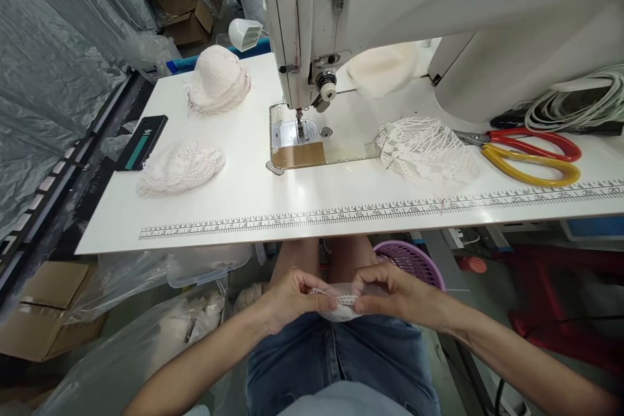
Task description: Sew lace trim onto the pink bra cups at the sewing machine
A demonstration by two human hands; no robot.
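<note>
Though part-hidden, lace (344, 311) between pinched hands (291, 299).

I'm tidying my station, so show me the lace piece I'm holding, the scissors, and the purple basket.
White lace piece (340, 314): head view, on its lower part.
Scissors (500, 136): head view, on the red handle near the blades.
Purple basket (414, 261): head view, on its wall.

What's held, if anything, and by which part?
White lace-trimmed fabric, pinched at its lacy band by left hand and right hand.
</note>
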